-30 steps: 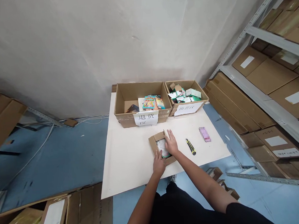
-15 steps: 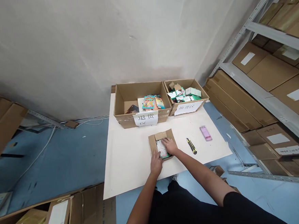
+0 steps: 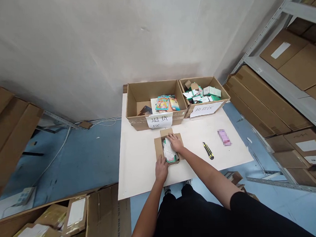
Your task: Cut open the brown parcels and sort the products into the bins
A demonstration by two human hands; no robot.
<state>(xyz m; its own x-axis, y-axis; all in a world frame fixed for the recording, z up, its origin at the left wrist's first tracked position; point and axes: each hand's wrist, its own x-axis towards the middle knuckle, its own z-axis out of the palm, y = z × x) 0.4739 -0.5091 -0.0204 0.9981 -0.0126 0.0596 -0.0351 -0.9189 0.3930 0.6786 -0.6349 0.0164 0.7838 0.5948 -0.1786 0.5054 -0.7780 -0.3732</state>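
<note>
A small opened cardboard box point(image 3: 159, 149) lies on the white tabletop point(image 3: 139, 159) in front of me, with white and green contents point(image 3: 169, 154) showing inside. My left hand point(image 3: 161, 168) rests flat on the box's near left corner, fingers stretched out. My right hand point(image 3: 175, 142) reaches into the box from the right, its fingers curled on the white contents; whether it grips them I cannot make out.
Two open cartons with paper labels stand at the table's back: the left carton point(image 3: 135, 109) holds colourful packs, the right carton point(image 3: 218, 101) holds small green and white boxes. A utility knife point(image 3: 208, 150) and a pink item point(image 3: 224, 137) lie right of my hands. Shelving with cartons point(image 3: 284, 73) lines the right.
My right hand moved from the box's right flap down into the box onto the contents. My left hand stayed at the near left corner. The camera view shifted slightly.
</note>
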